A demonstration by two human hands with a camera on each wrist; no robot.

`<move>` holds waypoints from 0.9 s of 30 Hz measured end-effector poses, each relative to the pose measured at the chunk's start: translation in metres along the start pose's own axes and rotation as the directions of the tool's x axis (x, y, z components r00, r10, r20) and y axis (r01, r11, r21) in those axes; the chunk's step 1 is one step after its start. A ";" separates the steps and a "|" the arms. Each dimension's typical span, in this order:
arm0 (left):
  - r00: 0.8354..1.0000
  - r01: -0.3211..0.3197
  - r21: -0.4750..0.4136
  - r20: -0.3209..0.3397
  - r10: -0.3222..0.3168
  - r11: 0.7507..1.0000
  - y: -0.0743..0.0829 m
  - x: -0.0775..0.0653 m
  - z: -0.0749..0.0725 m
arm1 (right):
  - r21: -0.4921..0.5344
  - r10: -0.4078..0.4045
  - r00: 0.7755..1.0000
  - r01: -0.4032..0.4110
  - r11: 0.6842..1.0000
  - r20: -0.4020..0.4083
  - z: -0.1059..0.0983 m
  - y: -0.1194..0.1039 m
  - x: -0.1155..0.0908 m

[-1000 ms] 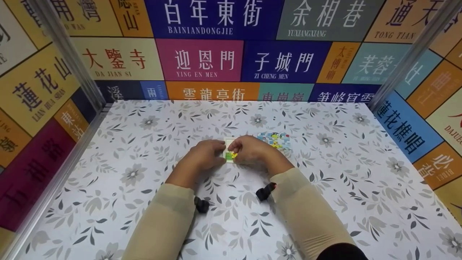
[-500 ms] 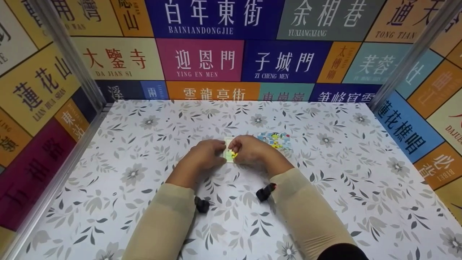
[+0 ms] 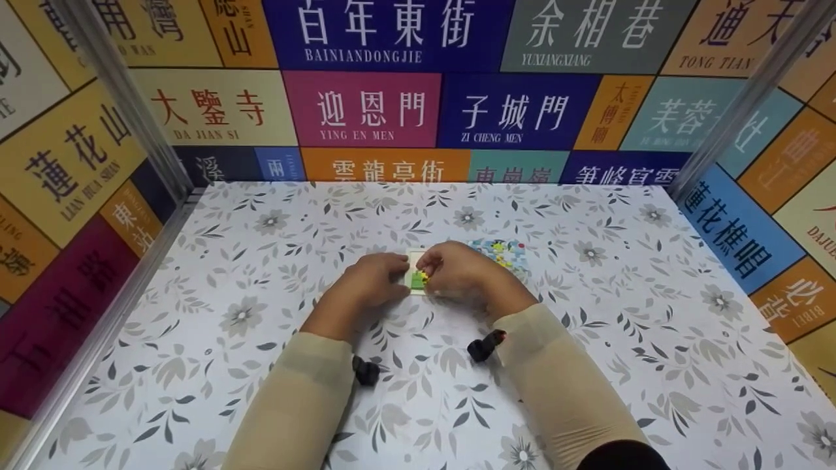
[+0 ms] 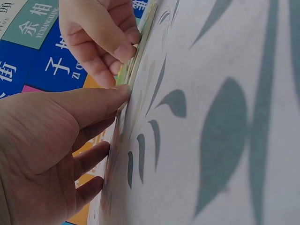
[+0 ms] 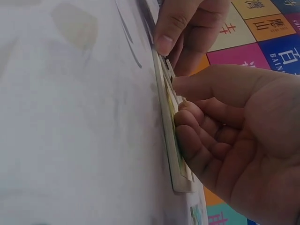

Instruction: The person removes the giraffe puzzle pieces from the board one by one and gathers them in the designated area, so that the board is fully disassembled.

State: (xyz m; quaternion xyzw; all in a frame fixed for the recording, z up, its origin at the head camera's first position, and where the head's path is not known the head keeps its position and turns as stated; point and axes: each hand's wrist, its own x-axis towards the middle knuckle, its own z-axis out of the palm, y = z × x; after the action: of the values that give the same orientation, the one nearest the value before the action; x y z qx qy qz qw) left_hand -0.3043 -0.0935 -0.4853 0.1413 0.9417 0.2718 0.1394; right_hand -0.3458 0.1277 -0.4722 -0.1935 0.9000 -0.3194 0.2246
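A small cream-rimmed puzzle board point(image 3: 414, 256) lies on the table between both hands, with a green and yellow picture part point(image 3: 418, 282) showing near its front. My left hand point(image 3: 372, 277) rests at the board's left edge, thumb toward the near corner and fingers farther back; in the left wrist view its thumb touches the rim. Over the board, my right hand point(image 3: 457, 269) pinches a thin flat puzzle piece point(image 5: 169, 68) between thumb and curled fingers, tilted close above the surface in the right wrist view. The right hand covers the board's right part.
Several loose puzzle pieces point(image 3: 513, 251), blue, white and yellow, lie together just behind and right of the right hand. A floral-patterned table point(image 3: 261, 391) spreads all around. Panels with printed signs point(image 3: 366, 108) stand along the back and both sides.
My right hand and forearm have shifted slightly right, covering a little more of the loose pieces' left side. The glare on the green part half a second ago is gone. The left hand stays put.
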 end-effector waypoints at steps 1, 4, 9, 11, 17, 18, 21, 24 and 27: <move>1.000 0.007 -0.003 0.003 -0.007 1.000 0.000 0.000 0.000 | 0.002 -0.007 1.000 0.007 1.000 0.004 -0.002 0.001 -0.001; 1.000 0.014 -0.006 0.003 -0.014 1.000 0.000 -0.001 0.000 | 0.002 -0.032 0.999 0.032 0.999 0.016 -0.009 0.004 -0.005; 1.000 0.020 -0.026 -0.008 -0.020 0.999 0.001 -0.001 0.001 | 0.003 -0.053 0.998 0.053 0.999 0.019 -0.023 0.011 -0.014; 1.000 0.027 -0.035 -0.008 -0.027 0.999 0.001 -0.001 0.001 | 0.010 -0.049 0.999 0.049 0.999 0.004 -0.031 0.014 -0.017; 0.999 0.026 -0.044 -0.019 -0.027 0.999 0.002 -0.003 0.001 | 0.050 -0.028 0.999 0.029 0.998 -0.027 -0.051 0.033 -0.028; 0.999 0.029 -0.051 -0.022 -0.030 0.998 0.002 -0.003 0.001 | 0.056 -0.028 0.999 0.030 0.998 -0.028 -0.054 0.038 -0.030; 0.999 0.036 -0.061 -0.024 -0.037 0.998 0.002 -0.004 0.001 | 0.041 -0.021 0.999 0.023 0.999 -0.038 -0.061 0.050 -0.037; 0.999 0.040 -0.064 -0.022 -0.042 0.997 0.002 -0.004 0.001 | 0.017 0.002 0.999 -0.002 1.000 -0.039 -0.066 0.061 -0.043; 0.999 0.044 -0.068 -0.023 -0.046 0.997 0.002 -0.004 0.001 | -0.002 0.033 0.999 -0.033 0.999 -0.036 -0.069 0.068 -0.047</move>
State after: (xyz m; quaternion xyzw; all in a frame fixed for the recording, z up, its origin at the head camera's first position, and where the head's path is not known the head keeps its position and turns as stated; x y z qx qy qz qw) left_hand -0.2997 -0.0928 -0.4842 0.1119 0.9365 0.3021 0.1386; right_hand -0.3580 0.2337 -0.4561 -0.1732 0.9074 -0.3181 0.2132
